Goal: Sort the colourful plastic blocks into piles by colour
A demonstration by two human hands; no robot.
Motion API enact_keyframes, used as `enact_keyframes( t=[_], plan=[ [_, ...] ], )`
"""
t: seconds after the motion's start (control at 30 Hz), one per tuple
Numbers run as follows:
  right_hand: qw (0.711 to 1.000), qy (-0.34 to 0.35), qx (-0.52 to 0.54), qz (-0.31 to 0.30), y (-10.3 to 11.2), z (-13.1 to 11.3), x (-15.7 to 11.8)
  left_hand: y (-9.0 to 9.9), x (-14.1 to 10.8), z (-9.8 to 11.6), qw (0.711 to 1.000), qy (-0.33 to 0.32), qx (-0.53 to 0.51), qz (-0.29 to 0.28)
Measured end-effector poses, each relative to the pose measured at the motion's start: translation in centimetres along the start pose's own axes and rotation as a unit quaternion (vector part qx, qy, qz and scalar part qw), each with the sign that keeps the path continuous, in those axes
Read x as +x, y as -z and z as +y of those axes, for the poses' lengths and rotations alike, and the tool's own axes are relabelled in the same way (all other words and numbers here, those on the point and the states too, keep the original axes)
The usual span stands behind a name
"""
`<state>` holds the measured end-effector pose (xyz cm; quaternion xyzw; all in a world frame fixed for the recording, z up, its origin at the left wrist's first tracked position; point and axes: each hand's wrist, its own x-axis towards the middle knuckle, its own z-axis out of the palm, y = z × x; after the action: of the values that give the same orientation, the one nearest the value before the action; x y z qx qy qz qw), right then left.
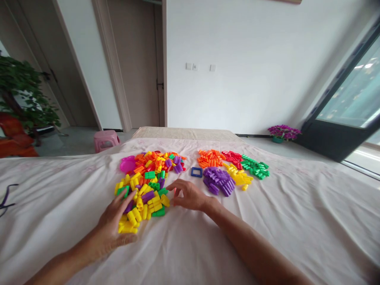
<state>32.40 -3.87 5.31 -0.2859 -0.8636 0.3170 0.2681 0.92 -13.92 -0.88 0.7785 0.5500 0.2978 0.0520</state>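
Observation:
A mixed pile of plastic building pieces [147, 198], yellow, green, purple and orange, lies on the cloth between my hands. My left hand [111, 221] rests against the pile's left side, fingers stretched out and thumb apart, with yellow and green pieces by the fingertips. At the right edge of the pile is my right hand [190, 194], its fingers curved and thumb and index apart, close to a green piece [163, 191] and a yellow piece [165, 200]. A bit of red shows behind its fingers, too small to name.
Sorted heaps stand to the right: purple pieces [219, 181], orange pieces [210, 158], red pieces [233, 157], yellow pieces [239, 175] and green pieces [255, 167]. A blue square frame [196, 172] lies beside the purple ones. A magenta round piece [127, 164] is at the far left of the mixed pile.

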Motion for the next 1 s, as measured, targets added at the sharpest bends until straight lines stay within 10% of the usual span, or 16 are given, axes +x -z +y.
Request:
enact_keyframes(
  t=[0.23, 0.57, 0.7, 0.83, 1.0],
  plan=[
    [0.987, 0.017, -0.157, 0.018, -2.5, 1.0, -0.4, -3.1, 2.7, 6.9, 0.983, 0.010, 0.167, 0.070],
    [0.965, -0.075, -0.231, 0.101, 0.9, 0.8, -0.9, -3.7, 9.0, 7.4, 0.983, 0.016, 0.154, 0.096],
    [0.941, -0.136, -0.265, 0.163, 5.8, 1.5, -1.0, -1.3, 10.7, 5.9, 0.981, 0.076, 0.116, 0.139],
    [0.887, -0.238, -0.324, 0.227, 11.6, 3.5, -2.5, 0.9, 9.5, 1.3, 0.935, 0.271, 0.095, 0.207],
    [0.807, -0.381, -0.382, 0.238, 16.4, 6.2, -5.8, 1.9, 7.6, -3.6, 0.907, 0.408, 0.062, 0.089]
  ],
)
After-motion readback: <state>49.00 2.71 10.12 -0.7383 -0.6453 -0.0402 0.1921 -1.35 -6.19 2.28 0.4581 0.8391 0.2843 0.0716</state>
